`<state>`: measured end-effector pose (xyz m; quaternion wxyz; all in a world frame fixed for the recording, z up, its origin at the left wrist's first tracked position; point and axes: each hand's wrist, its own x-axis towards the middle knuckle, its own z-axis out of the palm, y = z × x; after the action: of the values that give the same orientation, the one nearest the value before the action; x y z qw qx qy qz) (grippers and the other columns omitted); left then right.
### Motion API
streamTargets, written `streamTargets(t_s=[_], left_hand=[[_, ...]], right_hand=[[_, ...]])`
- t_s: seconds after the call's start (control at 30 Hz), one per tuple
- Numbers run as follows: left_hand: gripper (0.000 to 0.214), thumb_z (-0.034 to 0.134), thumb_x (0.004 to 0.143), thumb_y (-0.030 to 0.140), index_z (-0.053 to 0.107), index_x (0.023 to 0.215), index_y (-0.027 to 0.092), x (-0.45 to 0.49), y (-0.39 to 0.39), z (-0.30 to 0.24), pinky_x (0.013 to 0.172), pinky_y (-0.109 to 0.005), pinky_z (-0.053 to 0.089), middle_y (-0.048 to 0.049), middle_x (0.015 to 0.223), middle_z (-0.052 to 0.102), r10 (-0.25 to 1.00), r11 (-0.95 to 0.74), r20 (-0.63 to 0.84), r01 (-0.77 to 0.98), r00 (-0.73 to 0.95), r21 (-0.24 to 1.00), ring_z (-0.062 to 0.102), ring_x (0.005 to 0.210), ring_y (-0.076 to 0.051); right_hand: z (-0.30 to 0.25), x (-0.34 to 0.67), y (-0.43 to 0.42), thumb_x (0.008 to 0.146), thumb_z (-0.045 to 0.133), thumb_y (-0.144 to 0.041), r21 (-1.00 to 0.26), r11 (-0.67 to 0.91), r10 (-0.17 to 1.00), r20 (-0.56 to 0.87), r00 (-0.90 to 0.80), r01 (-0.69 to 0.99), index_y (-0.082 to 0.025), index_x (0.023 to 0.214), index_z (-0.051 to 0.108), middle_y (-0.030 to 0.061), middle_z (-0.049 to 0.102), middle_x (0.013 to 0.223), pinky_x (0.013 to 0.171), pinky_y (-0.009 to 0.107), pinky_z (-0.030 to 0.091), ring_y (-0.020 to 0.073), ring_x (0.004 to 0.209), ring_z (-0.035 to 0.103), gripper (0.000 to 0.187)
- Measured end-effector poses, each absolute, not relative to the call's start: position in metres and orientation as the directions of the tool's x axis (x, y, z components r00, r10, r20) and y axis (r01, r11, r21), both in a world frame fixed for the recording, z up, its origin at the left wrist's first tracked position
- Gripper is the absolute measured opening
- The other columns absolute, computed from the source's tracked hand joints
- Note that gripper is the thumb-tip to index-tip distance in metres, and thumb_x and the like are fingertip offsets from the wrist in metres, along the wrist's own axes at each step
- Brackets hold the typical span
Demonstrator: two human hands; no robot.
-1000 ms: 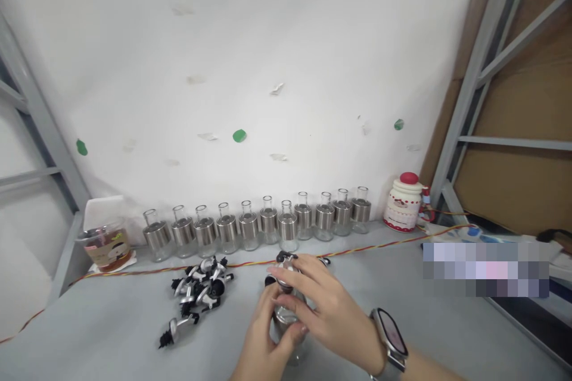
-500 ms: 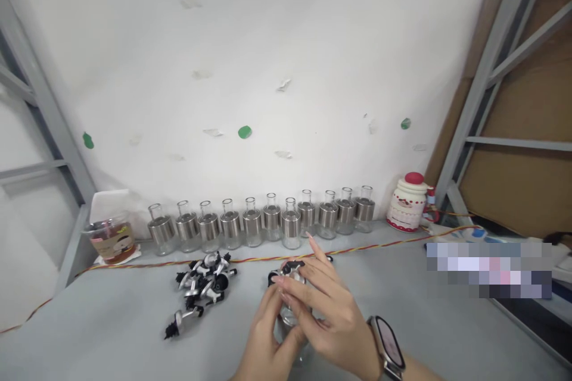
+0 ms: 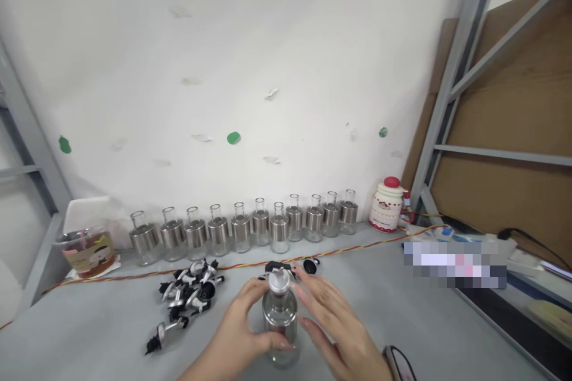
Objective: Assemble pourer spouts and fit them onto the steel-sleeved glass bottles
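A glass bottle with a metal sleeve (image 3: 280, 319) stands upright on the grey table in front of me. On its mouth sits a pourer stopper (image 3: 279, 281) with a round silver top and a black part behind it. My left hand (image 3: 241, 327) grips the bottle from the left, thumb across the front. At the bottle's right side, my right hand (image 3: 337, 321) is open with its fingers spread; whether a fingertip touches the bottle I cannot tell. A heap of black and silver pourer stoppers (image 3: 190, 292) lies to the left. One stopper (image 3: 166, 333) rests apart from it, nearer me.
Several similar bottles (image 3: 240, 232) without stoppers line the wall. A red-yellow twisted wire (image 3: 250, 265) runs before them. Another stopper (image 3: 309, 266) lies beyond my hands. A plastic tub (image 3: 89, 253) stands left, a red-lidded jar (image 3: 385, 208) right. Blurred items (image 3: 456, 265) lie at the right.
My right hand has come off the stopper and drawn back to the right, fingers spreading. My left hand has lowered from the neck onto the bottle's body. The view has shifted somewhat right.
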<state>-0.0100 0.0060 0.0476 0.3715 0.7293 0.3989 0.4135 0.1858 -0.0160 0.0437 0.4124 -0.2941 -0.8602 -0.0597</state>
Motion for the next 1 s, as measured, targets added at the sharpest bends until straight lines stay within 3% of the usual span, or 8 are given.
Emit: streamTargets(t_s=[0.17,0.27,0.47,0.7,0.8,0.87,0.93,1.0], left_hand=[[0.064,0.075,0.051,0.011,0.055,0.110,0.026,-0.016,0.007,0.058,0.093,-0.036,0.034,-0.0021,0.111,0.059,0.842,-0.237,0.124,0.153,0.525,0.959,0.047,0.107,-0.025],[0.064,0.073,0.049,0.004,0.057,0.108,0.025,-0.017,0.007,0.059,0.092,-0.036,0.035,-0.0015,0.107,0.062,0.811,-0.178,0.117,0.051,0.573,0.983,0.049,0.104,-0.025],[0.068,0.074,0.046,0.002,0.057,0.108,0.024,-0.017,0.009,0.048,0.094,-0.038,0.033,-0.0029,0.112,0.058,0.830,-0.190,0.144,0.032,0.539,0.981,0.045,0.109,-0.026],[0.062,0.076,0.045,0.007,0.060,0.102,0.025,-0.020,0.011,0.050,0.096,-0.036,0.031,-0.0019,0.109,0.059,0.851,-0.227,0.131,0.132,0.509,0.965,0.046,0.108,-0.025],[0.058,0.075,0.045,0.008,0.063,0.099,0.023,-0.020,0.010,0.055,0.093,-0.035,0.034,-0.0019,0.106,0.062,0.862,-0.228,0.131,0.145,0.490,0.963,0.047,0.106,-0.026],[0.053,0.072,0.048,0.008,0.063,0.099,0.022,-0.019,0.010,0.056,0.091,-0.036,0.036,-0.0017,0.102,0.064,0.862,-0.198,0.099,0.150,0.498,0.969,0.051,0.102,-0.026],[0.047,0.069,0.054,0.010,0.063,0.100,0.021,-0.016,0.012,0.055,0.089,-0.036,0.037,-0.0006,0.097,0.066,0.843,-0.167,0.079,0.119,0.532,0.979,0.053,0.098,-0.026],[0.040,0.066,0.060,0.013,0.063,0.100,0.020,-0.012,0.014,0.052,0.089,-0.037,0.037,-0.0004,0.095,0.067,0.801,-0.141,0.079,0.060,0.593,0.988,0.055,0.095,-0.025]], right_hand=[[0.059,0.178,0.001,0.082,0.045,-0.018,-0.024,0.860,0.369,0.718,-0.590,0.510,-0.020,0.127,0.033,0.0119,0.034,0.134,0.093,0.041,0.036,0.0228,0.121,0.033,0.046],[0.067,0.175,0.010,0.082,0.047,-0.023,0.015,0.887,0.313,0.715,-0.625,0.462,-0.021,0.124,0.038,0.0097,0.042,0.129,0.093,0.041,0.036,0.0224,0.121,0.032,0.043],[0.063,0.169,0.008,0.076,0.053,-0.015,-0.090,0.890,0.333,0.797,-0.503,0.447,-0.024,0.116,0.047,0.0045,0.058,0.112,0.094,0.042,0.034,0.0216,0.115,0.040,0.041],[0.054,0.163,0.005,0.073,0.052,-0.014,-0.120,0.862,0.357,0.833,-0.423,0.492,-0.025,0.110,0.051,0.0039,0.060,0.108,0.099,0.049,0.023,0.0192,0.101,0.051,0.039],[0.059,0.169,-0.001,0.074,0.050,-0.016,-0.136,0.885,0.375,0.775,-0.509,0.445,-0.022,0.118,0.045,0.0077,0.050,0.121,0.098,0.046,0.027,0.0213,0.112,0.043,0.045],[0.060,0.175,-0.010,0.075,0.049,-0.014,-0.168,0.891,0.402,0.722,-0.562,0.421,-0.025,0.120,0.044,0.0078,0.032,0.135,0.097,0.046,0.028,0.0244,0.121,0.033,0.047],[0.056,0.182,-0.020,0.075,0.050,-0.011,-0.214,0.886,0.434,0.693,-0.576,0.411,-0.032,0.117,0.045,0.0034,0.011,0.143,0.096,0.046,0.029,0.0276,0.125,0.023,0.047],[0.046,0.187,-0.028,0.075,0.052,-0.010,-0.262,0.877,0.462,0.691,-0.556,0.402,-0.037,0.119,0.041,-0.0005,0.002,0.143,0.096,0.045,0.030,0.0282,0.126,0.018,0.053]])
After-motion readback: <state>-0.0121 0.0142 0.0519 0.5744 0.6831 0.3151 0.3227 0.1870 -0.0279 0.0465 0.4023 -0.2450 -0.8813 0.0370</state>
